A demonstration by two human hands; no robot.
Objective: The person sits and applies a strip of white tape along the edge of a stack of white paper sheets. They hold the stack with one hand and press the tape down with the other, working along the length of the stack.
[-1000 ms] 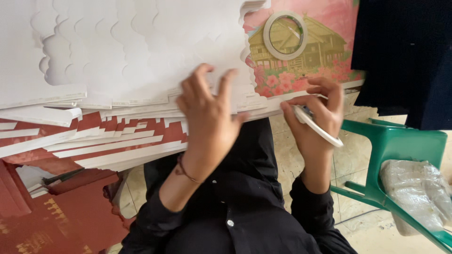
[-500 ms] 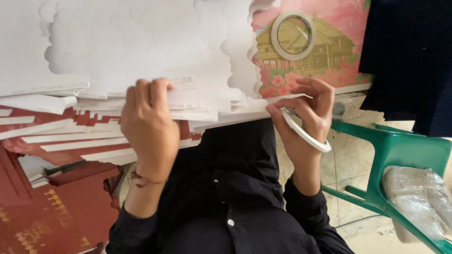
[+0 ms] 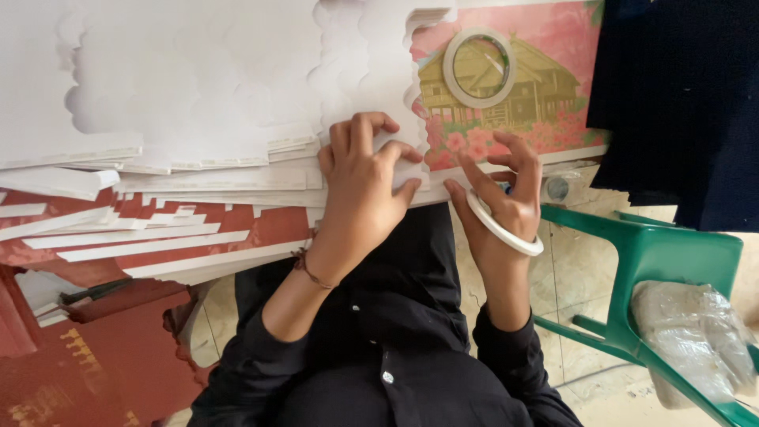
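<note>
Left hand (image 3: 365,183): fingers curled, pressing the near edge of the white card stack (image 3: 237,103).
Right hand (image 3: 506,198): closed around a white tape ring (image 3: 503,224), just right of the stack.
Second tape ring (image 3: 479,68): lies on the pink house picture (image 3: 545,95), far right.

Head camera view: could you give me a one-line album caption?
Left hand presses white card sheets; right hand wears a tape roll.

At three o'clock I see a green plastic chair (image 3: 656,261) holding a clear plastic bag (image 3: 696,336); beneath lies a pale tiled floor (image 3: 569,277), daylight soft, dark cloth (image 3: 680,103) at one.
</note>
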